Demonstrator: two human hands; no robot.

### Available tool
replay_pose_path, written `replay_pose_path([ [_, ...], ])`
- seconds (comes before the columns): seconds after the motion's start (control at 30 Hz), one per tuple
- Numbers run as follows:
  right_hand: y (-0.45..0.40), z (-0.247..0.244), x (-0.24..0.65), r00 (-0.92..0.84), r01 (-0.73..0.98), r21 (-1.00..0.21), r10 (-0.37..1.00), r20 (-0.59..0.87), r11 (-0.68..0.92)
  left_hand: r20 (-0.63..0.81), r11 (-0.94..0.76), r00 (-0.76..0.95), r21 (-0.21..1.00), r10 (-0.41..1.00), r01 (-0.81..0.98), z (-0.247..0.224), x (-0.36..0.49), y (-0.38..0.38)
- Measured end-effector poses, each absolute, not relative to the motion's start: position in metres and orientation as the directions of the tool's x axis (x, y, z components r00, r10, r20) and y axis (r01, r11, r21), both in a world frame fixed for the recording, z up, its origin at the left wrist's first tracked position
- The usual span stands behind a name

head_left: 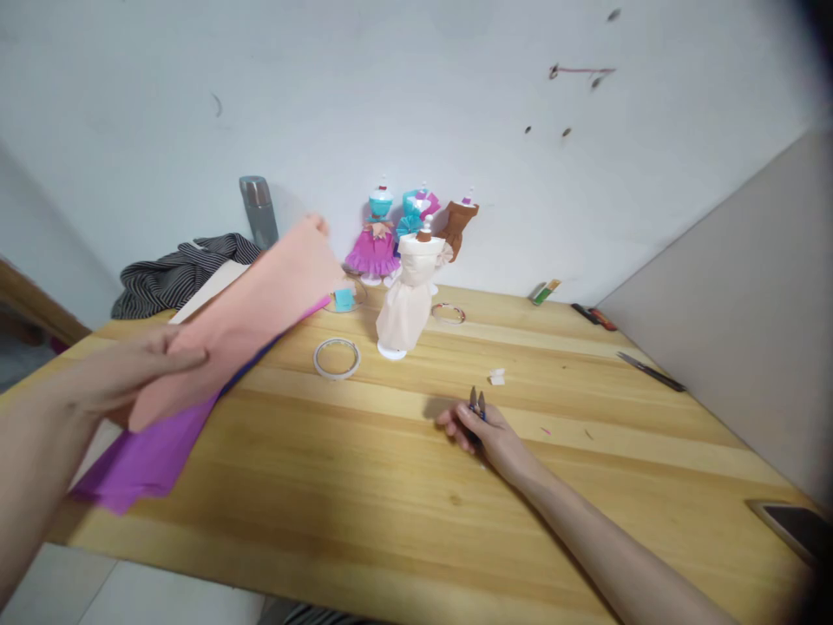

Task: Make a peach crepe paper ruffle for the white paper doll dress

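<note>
Left hand [149, 369] and right hand [491, 431] are bare; both forearms [599, 538] are uncovered as far as visible. Dark, pale-striped clothing [312, 615] shows at bottom edge, mostly cut off.

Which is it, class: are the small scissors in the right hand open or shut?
Open. The scissors poke from the right hand with their two blade tips standing apart, a gap showing between them.

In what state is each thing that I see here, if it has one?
left hand: gripping the peach sheet
right hand: gripping the snips
peach sheet: held up
snips: blades apart
pale-dressed mannequin: upright
white ring: lying flat
flask: standing upright
striped cloth: crumpled
purple sheet: partly covered
</note>
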State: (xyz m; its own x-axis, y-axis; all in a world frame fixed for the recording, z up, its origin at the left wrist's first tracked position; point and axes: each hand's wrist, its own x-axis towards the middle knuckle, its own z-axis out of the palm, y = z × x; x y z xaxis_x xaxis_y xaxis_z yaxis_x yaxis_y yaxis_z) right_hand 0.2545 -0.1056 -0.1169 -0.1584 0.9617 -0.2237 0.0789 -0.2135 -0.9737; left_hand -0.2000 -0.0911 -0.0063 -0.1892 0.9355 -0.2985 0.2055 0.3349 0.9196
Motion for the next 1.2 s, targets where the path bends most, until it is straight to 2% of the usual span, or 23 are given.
replay_pose_path([
  [0.03,-0.105,-0.116,0.254,-0.156,0.083,-0.972,0.96,-0.232,-0.221,-0.342,0.37,-0.153,0.897,0.927,0.242,-0.002,-0.211,-0.081],
  [0.1,-0.105,-0.116,0.253,-0.149,0.091,-0.968,0.958,-0.245,-0.234,-0.283,0.384,-0.276,0.809,0.918,0.446,0.001,-0.226,-0.059],
  [0.13,-0.106,-0.116,0.253,-0.146,0.093,-0.967,0.958,-0.248,-0.236,-0.195,0.424,-0.412,0.686,0.89,0.591,0.001,-0.232,-0.047],
  [0.17,-0.106,-0.116,0.253,-0.143,0.094,-0.967,0.958,-0.248,-0.237,-0.086,0.474,-0.5,0.491,0.862,0.731,0.0,-0.235,-0.037],
  [0.2,-0.106,-0.116,0.253,-0.142,0.095,-0.967,0.959,-0.246,-0.235,-0.04,0.485,-0.515,0.407,0.856,0.774,-0.003,-0.238,-0.027],
  [0.33,-0.107,-0.118,0.254,-0.148,0.101,-0.971,0.962,-0.228,-0.214,-0.004,0.44,-0.448,0.203,0.894,0.875,-0.02,-0.24,-0.001],
  [0.47,-0.106,-0.12,0.254,-0.149,0.1,-0.97,0.96,-0.237,-0.224,-0.038,0.34,-0.338,0.074,0.94,0.937,-0.034,-0.238,0.007],
  [0.63,-0.105,-0.119,0.255,-0.16,0.103,-0.97,0.959,-0.233,-0.219,-0.021,0.274,-0.274,-0.016,0.961,0.962,-0.036,-0.229,0.011],
  [0.93,-0.105,-0.118,0.254,-0.176,0.102,-0.973,0.959,-0.221,-0.206,-0.029,0.178,-0.178,-0.028,0.984,0.984,-0.028,-0.208,0.012],
  [1.2,-0.106,-0.116,0.255,-0.177,0.124,-0.973,0.96,-0.217,-0.197,0.171,0.185,-0.191,0.048,0.967,0.981,-0.023,-0.206,0.012],
])
